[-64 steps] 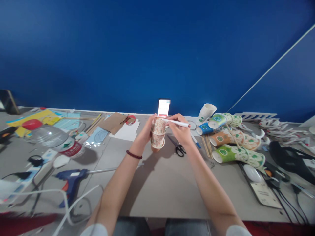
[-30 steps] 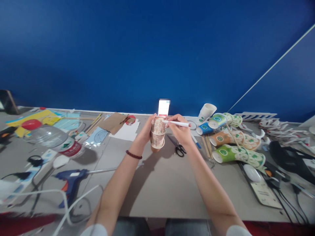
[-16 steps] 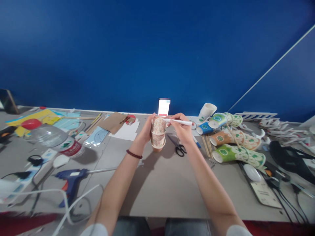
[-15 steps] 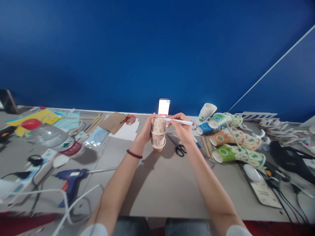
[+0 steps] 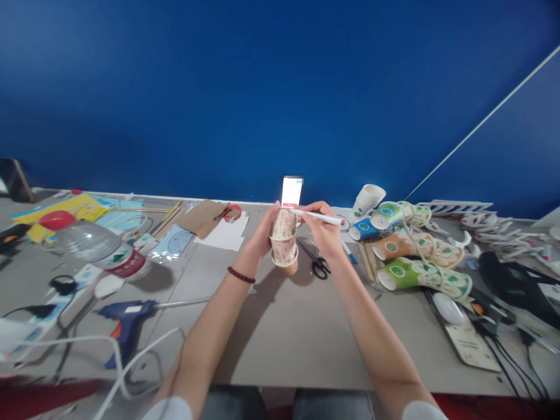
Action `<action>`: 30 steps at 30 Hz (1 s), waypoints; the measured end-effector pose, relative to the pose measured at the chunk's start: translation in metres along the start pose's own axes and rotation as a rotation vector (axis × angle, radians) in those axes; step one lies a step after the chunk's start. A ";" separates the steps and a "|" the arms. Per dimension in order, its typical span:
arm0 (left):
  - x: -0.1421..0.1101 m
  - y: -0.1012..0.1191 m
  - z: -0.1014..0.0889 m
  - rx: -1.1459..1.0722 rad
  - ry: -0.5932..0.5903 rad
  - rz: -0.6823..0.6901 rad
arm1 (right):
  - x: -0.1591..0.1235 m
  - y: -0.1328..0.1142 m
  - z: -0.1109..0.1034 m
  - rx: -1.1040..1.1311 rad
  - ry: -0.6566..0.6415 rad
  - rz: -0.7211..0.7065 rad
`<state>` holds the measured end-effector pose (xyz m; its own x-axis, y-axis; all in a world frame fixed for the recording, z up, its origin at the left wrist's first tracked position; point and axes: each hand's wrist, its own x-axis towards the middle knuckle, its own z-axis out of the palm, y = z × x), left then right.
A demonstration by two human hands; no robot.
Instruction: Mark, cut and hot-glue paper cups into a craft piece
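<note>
A stack of patterned paper cups (image 5: 284, 242), nested in one another, is held above the table with its lower end tilted toward me. My left hand (image 5: 263, 233) is wrapped round the stack's upper left side. My right hand (image 5: 324, 228) grips a white marker pen (image 5: 321, 217), whose tip end points left and lies at the top of the stack; whether it touches the paper I cannot tell. Behind the cups a lit phone (image 5: 291, 189) leans on the blue wall. Black-handled scissors (image 5: 321, 267) lie under my right wrist.
On the right lie decorated paper-cup stacks (image 5: 424, 277), wooden sticks (image 5: 368, 261) and a white mouse (image 5: 448, 308). To the left are a blue glue gun (image 5: 129, 321), a plastic bottle (image 5: 96, 245), a power strip (image 5: 65, 309), cardboard (image 5: 203, 217) and white paper (image 5: 225, 233).
The lower end of the cup stack has swung slightly right and toward me, showing more of the bottom cup. My left hand has shifted a little right; the pen stays nearly in place.
</note>
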<state>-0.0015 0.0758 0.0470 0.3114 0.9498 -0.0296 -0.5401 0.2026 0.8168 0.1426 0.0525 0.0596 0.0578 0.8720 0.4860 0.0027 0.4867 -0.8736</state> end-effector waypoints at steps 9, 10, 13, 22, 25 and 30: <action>0.001 0.001 -0.003 0.034 0.048 -0.041 | 0.001 0.002 -0.002 -0.046 -0.002 -0.009; 0.000 0.002 -0.002 0.035 0.046 -0.044 | 0.001 0.003 -0.003 -0.051 -0.009 -0.016; 0.000 0.005 -0.001 0.035 0.038 -0.044 | 0.000 0.003 -0.003 -0.059 -0.032 -0.038; -0.001 0.006 -0.003 0.051 -0.004 -0.030 | -0.002 -0.006 -0.001 -0.129 -0.089 -0.046; -0.002 0.008 -0.001 0.050 0.013 -0.030 | -0.003 -0.007 -0.001 -0.141 -0.087 -0.056; -0.005 0.011 0.003 0.050 0.033 -0.042 | -0.003 -0.006 -0.001 -0.155 -0.090 -0.057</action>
<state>-0.0068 0.0729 0.0577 0.3067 0.9482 -0.0829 -0.4868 0.2311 0.8424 0.1432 0.0473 0.0633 -0.0365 0.8478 0.5290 0.1571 0.5276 -0.8348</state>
